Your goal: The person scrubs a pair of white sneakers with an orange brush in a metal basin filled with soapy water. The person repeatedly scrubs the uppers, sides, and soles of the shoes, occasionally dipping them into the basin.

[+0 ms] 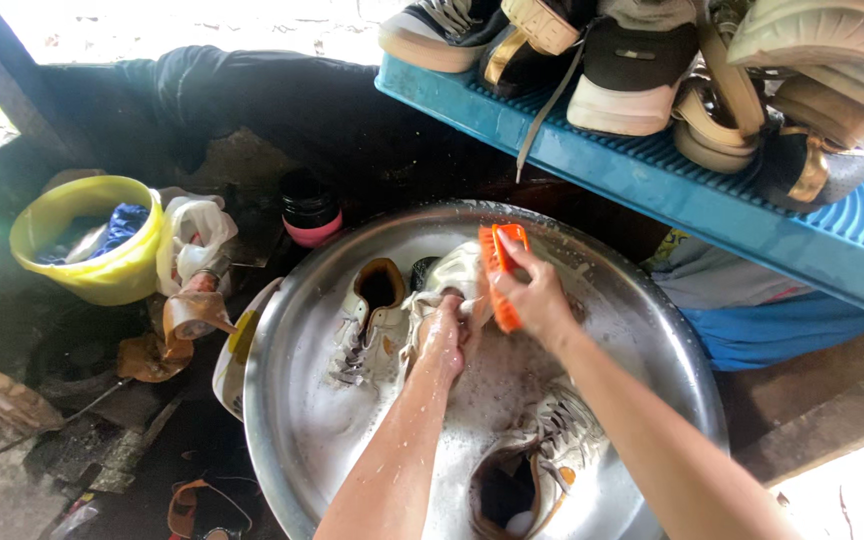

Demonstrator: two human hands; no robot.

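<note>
In the head view, we see a large metal basin (292, 400) filling the centre of the frame, soapy water inside. Our left hand (444, 340) is pushed into a white sneaker (452, 280) at the basin's middle; its fingers are hidden, so we cannot tell how far they close. Our right hand (535, 295) grips an orange brush (500, 275) against that sneaker. Two more white sneakers lie left (367, 335) and lower right (542, 470). A yellow bucket (102, 270) sits upper left, a blue rack (652, 190) of shoes upper right.

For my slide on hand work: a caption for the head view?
Right hand scrubs a white shoe with an orange brush, left hand steadying it, in a soapy metal basin.
</note>
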